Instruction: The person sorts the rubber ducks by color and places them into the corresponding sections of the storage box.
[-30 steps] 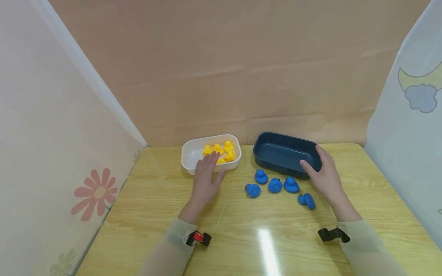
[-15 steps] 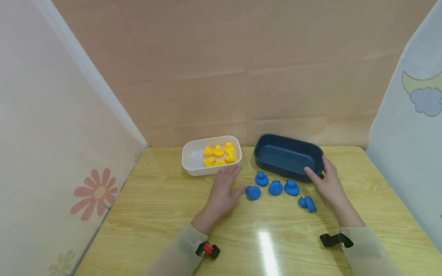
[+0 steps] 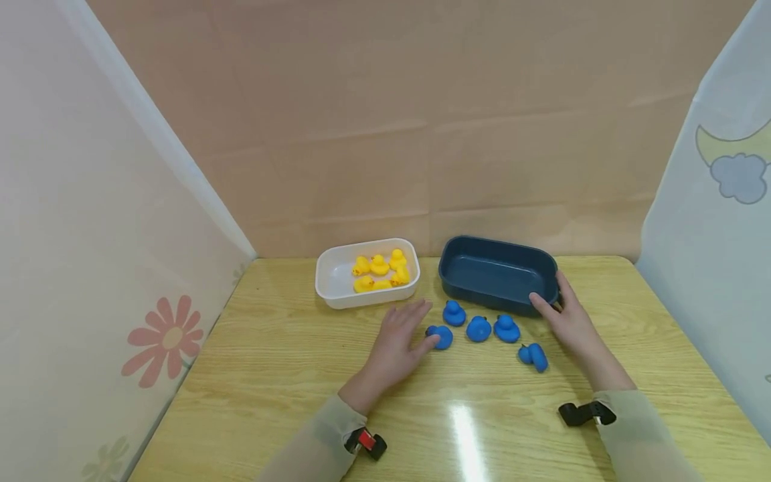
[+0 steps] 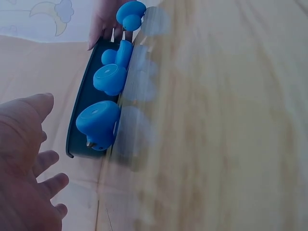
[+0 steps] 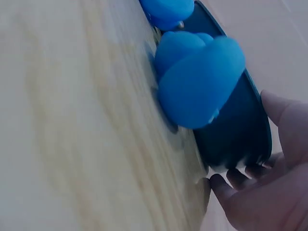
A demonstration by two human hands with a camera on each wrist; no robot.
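Observation:
Several blue rubber ducks stand or lie on the table in front of the dark blue tray (image 3: 500, 301). My left hand (image 3: 397, 341) hovers with spread fingers beside the leftmost blue duck (image 3: 444, 338), its thumb overlapping the duck in the head view. Nothing is in that palm in the left wrist view. At the tray's right end is my right hand (image 3: 575, 328), thumb at the near rim and fingers (image 5: 238, 178) reaching round the end wall, loosely extended. Nearest that hand, one blue duck (image 3: 536, 357) lies tipped over.
A white tray (image 3: 346, 300) left of the dark one holds several yellow ducks (image 3: 379, 265). Brown paper (image 3: 421, 134) rises behind the wooden table (image 3: 271, 375). Printed cloths stand at the left (image 3: 120, 234) and right (image 3: 711, 268).
My left hand has moved right and nearer, from over the white tray to beside the leftmost blue duck. My right hand has slid slightly nearer along the dark tray's end. Trays and ducks look unmoved.

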